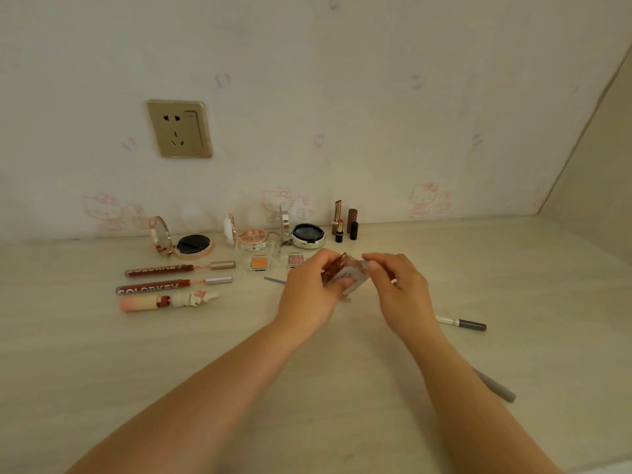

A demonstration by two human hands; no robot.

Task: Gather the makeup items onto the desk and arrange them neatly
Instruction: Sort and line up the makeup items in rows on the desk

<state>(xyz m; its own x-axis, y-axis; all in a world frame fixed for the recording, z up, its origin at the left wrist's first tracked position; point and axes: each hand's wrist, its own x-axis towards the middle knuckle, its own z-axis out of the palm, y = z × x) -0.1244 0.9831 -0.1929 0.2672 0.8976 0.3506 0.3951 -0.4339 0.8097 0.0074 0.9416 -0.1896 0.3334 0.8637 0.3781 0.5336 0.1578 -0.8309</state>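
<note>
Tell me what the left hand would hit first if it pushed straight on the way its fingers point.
Likely the small clear square pan of pink glitter eyeshadow, lying just beyond the left hand; depth is hard to judge.

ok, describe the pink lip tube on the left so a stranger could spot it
Start at the gold wall socket and drop to the desk. Three tubes lie side by side; it is the nearest, the pink lip tube. The other two are dark red, lettered COLORKEY.
</note>
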